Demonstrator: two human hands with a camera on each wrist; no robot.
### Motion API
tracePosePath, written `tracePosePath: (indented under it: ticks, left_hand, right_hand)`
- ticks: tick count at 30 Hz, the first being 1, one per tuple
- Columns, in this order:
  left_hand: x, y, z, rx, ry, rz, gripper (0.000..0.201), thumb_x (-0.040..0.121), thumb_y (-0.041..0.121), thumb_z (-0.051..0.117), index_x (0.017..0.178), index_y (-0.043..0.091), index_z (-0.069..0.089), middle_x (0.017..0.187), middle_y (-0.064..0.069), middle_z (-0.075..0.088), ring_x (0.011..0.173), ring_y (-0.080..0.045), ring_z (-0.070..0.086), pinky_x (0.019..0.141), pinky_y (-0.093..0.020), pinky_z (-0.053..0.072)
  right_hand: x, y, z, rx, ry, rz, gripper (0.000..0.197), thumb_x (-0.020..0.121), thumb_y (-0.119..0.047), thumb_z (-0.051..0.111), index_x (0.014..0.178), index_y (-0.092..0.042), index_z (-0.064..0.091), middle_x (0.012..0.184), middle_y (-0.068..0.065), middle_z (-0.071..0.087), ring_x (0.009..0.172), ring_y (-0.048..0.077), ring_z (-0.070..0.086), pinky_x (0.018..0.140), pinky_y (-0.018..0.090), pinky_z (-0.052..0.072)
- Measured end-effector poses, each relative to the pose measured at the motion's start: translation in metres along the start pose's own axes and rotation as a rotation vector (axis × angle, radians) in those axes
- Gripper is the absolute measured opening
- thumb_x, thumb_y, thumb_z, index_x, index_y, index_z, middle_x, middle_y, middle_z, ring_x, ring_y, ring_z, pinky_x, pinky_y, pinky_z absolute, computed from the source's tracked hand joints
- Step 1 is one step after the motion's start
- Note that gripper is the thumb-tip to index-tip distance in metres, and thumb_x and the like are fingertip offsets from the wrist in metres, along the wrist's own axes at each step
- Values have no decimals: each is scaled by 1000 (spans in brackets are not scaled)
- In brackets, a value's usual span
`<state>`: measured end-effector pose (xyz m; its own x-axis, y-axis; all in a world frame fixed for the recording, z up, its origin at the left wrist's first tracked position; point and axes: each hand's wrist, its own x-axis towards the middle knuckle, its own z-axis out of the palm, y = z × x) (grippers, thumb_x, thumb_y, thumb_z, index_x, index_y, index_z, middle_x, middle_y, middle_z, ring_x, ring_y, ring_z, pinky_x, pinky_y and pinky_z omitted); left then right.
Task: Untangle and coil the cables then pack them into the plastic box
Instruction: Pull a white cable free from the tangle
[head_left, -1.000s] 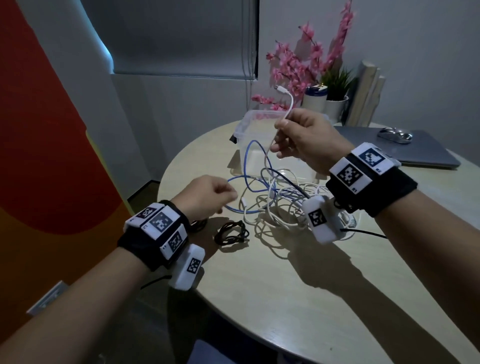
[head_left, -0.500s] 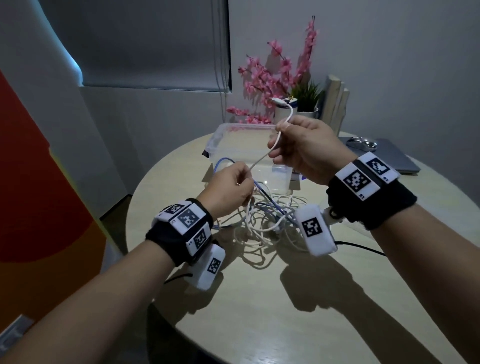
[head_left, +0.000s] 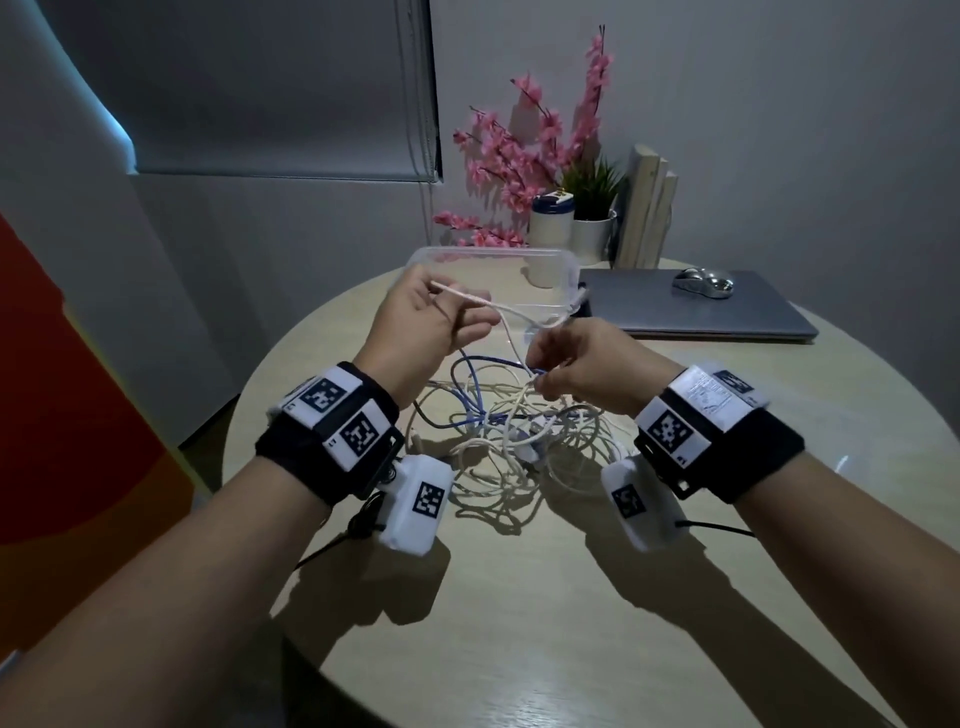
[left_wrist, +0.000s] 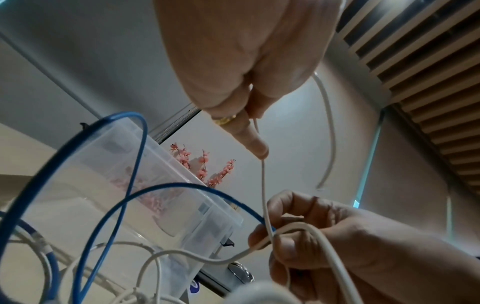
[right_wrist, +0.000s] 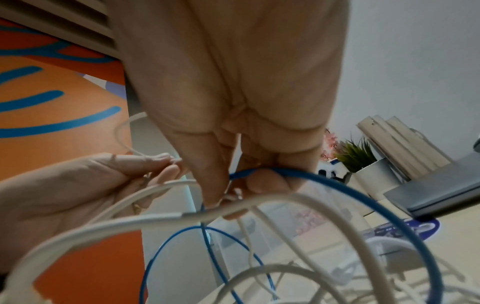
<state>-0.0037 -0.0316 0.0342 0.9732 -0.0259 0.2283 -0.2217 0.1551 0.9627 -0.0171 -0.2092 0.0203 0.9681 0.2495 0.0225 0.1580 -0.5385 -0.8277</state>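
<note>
Behind the clear plastic box (head_left: 558, 260), both hands' grips around tangled cables (head_left: 498, 441).

Dim room, hard hand shadows on the table (head_left: 519, 623), wide-angle bending, blurred wrist-view foregrounds.

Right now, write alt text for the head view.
Two hands work a thin white cable above a tangle of white and blue cables on a round table: the left hand pinches it, the right hand grips strands. A clear plastic box stands behind.
</note>
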Motion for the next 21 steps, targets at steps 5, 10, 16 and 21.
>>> tracePosePath:
  ticks: [5, 10, 16, 21]
  left_hand:
    - [2, 1, 0, -104, 43, 104, 15, 102, 7, 37, 88, 10, 42, 97, -21, 65, 81, -22, 71, 69, -23, 58]
    - [4, 15, -8, -180, -13, 248, 15, 101, 3, 38, 89, 12, 43, 95, -12, 67, 85, -19, 69, 73, -21, 57]
    - [-7, 11, 0, -22, -151, 330, 16, 97, -2, 45, 90, 11, 50, 102, -12, 66, 92, -15, 69, 81, -23, 55]
    - [-12, 11, 5, -82, -201, 363, 16, 98, 0, 44, 91, 13, 50, 106, -12, 64, 99, -20, 67, 81, -22, 54]
  right_hand:
    - [2, 4, -10, -80, 38, -27, 16, 80, 1, 70, 78, -12, 61, 71, 2, 64, 60, 8, 59, 55, 16, 45]
    - [0, 21, -16, -214, 25, 33, 21, 77, 2, 72, 70, -15, 62, 68, 0, 64, 60, 11, 59, 64, 29, 51]
    - [-2, 13, -12, -106, 19, -14, 29, 81, -18, 74, 107, -25, 63, 86, -3, 68, 71, 6, 62, 62, 16, 45]
    - [0, 4, 0, -107, 21, -111, 8, 86, -33, 67, 92, -29, 72, 80, 5, 66, 68, 11, 54, 68, 30, 48]
